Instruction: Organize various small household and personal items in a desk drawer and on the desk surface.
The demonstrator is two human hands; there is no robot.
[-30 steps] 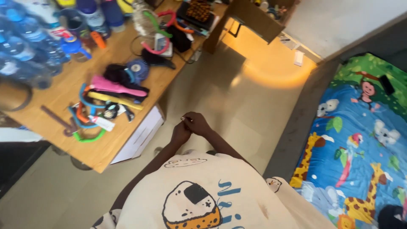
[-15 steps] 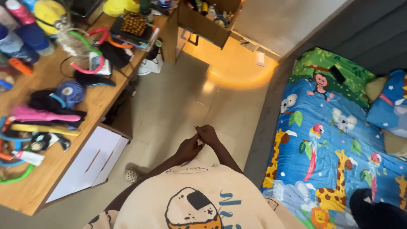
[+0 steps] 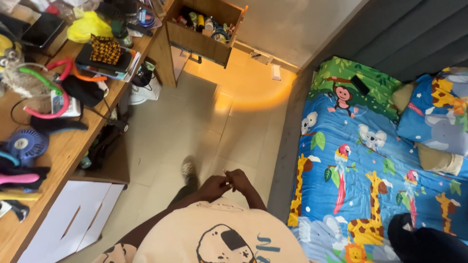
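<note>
My left hand (image 3: 213, 188) and my right hand (image 3: 240, 179) meet in front of my chest, fingers curled and touching each other over the tiled floor (image 3: 204, 122). A tiny pale speck shows at the fingertips; what it is, or whether either hand holds it, cannot be made out. My cream printed shirt (image 3: 219, 234) fills the bottom of the head view. One shoe (image 3: 187, 168) is on the floor just ahead of my hands.
A cluttered wooden desk (image 3: 63, 146) runs along the left with a blue fan (image 3: 22, 144), a pink brush (image 3: 17, 178) and cables. A white cabinet (image 3: 68, 224) stands under it. An open wooden drawer (image 3: 202, 36) is ahead. A bed with an animal-print sheet (image 3: 370, 160), pillows (image 3: 434, 117) and a black phone (image 3: 360, 84) lies right.
The view has swung right and forward: the desk slid left, the bed and drawer came further into view. My hands stayed joined and sit lower in the frame; a shoe now shows.
</note>
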